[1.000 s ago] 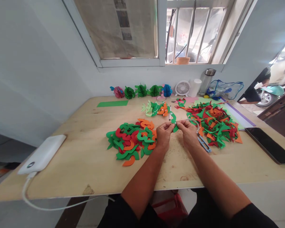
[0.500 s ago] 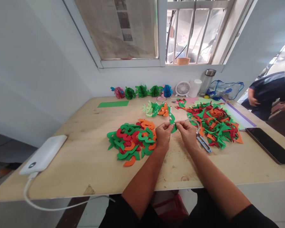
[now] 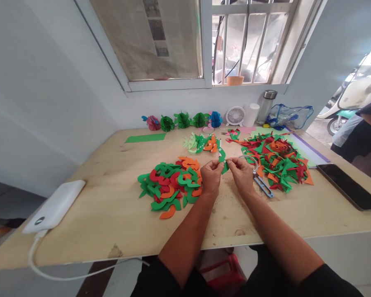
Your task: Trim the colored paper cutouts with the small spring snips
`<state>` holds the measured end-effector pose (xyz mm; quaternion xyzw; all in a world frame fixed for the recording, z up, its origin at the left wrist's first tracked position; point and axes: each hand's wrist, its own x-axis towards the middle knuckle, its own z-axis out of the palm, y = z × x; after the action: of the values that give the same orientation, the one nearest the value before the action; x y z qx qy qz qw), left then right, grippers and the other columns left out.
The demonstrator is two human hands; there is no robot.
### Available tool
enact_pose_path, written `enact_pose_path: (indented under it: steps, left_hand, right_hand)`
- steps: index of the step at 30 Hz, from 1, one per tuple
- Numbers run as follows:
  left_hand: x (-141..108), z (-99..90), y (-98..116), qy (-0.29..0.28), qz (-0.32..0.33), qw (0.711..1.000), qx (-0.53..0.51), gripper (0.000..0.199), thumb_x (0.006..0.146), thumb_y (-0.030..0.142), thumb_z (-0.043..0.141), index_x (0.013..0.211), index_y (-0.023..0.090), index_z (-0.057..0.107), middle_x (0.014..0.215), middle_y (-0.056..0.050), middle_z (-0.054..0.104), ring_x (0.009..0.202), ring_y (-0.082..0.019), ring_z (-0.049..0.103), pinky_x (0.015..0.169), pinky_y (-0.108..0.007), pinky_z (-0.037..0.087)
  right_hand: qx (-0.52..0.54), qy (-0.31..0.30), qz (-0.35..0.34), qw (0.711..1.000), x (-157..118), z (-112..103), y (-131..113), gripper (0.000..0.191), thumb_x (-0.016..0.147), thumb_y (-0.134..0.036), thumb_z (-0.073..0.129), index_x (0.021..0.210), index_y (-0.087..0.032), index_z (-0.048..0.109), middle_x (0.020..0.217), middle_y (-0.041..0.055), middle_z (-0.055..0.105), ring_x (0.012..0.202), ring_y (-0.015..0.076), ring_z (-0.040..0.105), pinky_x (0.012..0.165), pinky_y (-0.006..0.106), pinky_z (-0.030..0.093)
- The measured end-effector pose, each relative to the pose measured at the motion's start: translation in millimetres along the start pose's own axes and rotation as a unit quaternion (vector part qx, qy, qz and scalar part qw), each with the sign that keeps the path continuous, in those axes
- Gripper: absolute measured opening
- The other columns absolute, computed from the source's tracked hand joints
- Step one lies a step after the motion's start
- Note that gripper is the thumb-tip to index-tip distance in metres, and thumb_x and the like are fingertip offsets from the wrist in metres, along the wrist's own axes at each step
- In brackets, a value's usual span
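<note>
A curved green paper piece [image 3: 222, 155] with small white patches is pinched between my two hands above the middle of the table. My left hand [image 3: 211, 176] holds its lower part from the left, fingers closed. My right hand [image 3: 240, 172] grips the same piece from the right with thumb and finger together. Left of my hands lies a pile of green, red and orange curved cutouts [image 3: 170, 185]. Just right of my right hand is a blue-grey cutter [image 3: 264, 185]. Beyond the hands sit patterned green and orange cutouts [image 3: 200, 143].
A heap of paper scraps [image 3: 278, 159] and a phone [image 3: 349, 186] lie right. Paper figures [image 3: 182, 120], a fan [image 3: 235, 116] and a bottle [image 3: 266, 108] line the wall. A power bank [image 3: 55, 206] with cable is left. A person [image 3: 361, 136] is partly visible at right.
The camera view has shifted slightly. My hands keep hold of the green piece in nearly the same place. The person at the right has moved further out of view.
</note>
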<state>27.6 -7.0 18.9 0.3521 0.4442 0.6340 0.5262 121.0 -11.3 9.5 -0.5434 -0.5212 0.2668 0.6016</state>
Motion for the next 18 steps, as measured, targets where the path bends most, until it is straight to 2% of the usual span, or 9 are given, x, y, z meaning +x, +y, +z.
enact_pose_path:
  steps: [6, 9, 13, 18]
  left_hand:
    - [0, 0.1, 10, 0.019, -0.019, 1.000, -0.004, 0.009, 0.059, 0.017, 0.069, 0.065, 0.010, 0.068, 0.056, -0.001, 0.066, 0.053, -0.010, 0.059, 0.056, -0.020, 0.046]
    - [-1, 0.9, 16, 0.010, -0.037, 0.999, -0.001, 0.007, 0.057, 0.015, 0.070, 0.062, 0.011, 0.067, 0.054, 0.000, 0.065, 0.052, -0.010, 0.058, 0.058, -0.021, 0.047]
    - [-2, 1.0, 15, -0.032, -0.052, 0.998, 0.004, 0.014, 0.054, 0.020, 0.074, 0.061, 0.011, 0.067, 0.054, -0.001, 0.066, 0.055, -0.012, 0.060, 0.060, -0.023, 0.049]
    - [0, -1.5, 7, -0.050, -0.043, 0.998, 0.013, 0.020, 0.052, 0.026, 0.076, 0.061, 0.012, 0.065, 0.054, 0.000, 0.064, 0.051, -0.011, 0.059, 0.055, -0.022, 0.048]
  right_hand:
    - [0.082, 0.026, 0.049, 0.995, 7, -4, 1, 0.024, 0.069, -0.038, 0.062, 0.079, -0.017, 0.068, 0.078, 0.0054, 0.070, 0.073, 0.0179, 0.062, 0.068, 0.030, 0.046]
    - [0.100, -0.004, 0.073, 0.992, 9, -6, -1, 0.024, 0.069, -0.040, 0.062, 0.074, -0.017, 0.067, 0.074, 0.0036, 0.068, 0.071, 0.0162, 0.060, 0.066, 0.028, 0.045]
    - [0.117, -0.064, 0.086, 0.987, 9, -4, 1, 0.025, 0.066, -0.042, 0.065, 0.067, -0.018, 0.065, 0.065, 0.0002, 0.063, 0.062, 0.0131, 0.054, 0.059, 0.026, 0.042]
    - [0.120, -0.078, 0.089, 0.986, 9, -3, 7, 0.025, 0.063, -0.041, 0.068, 0.067, -0.018, 0.061, 0.062, -0.0010, 0.059, 0.058, 0.0121, 0.051, 0.057, 0.025, 0.041]
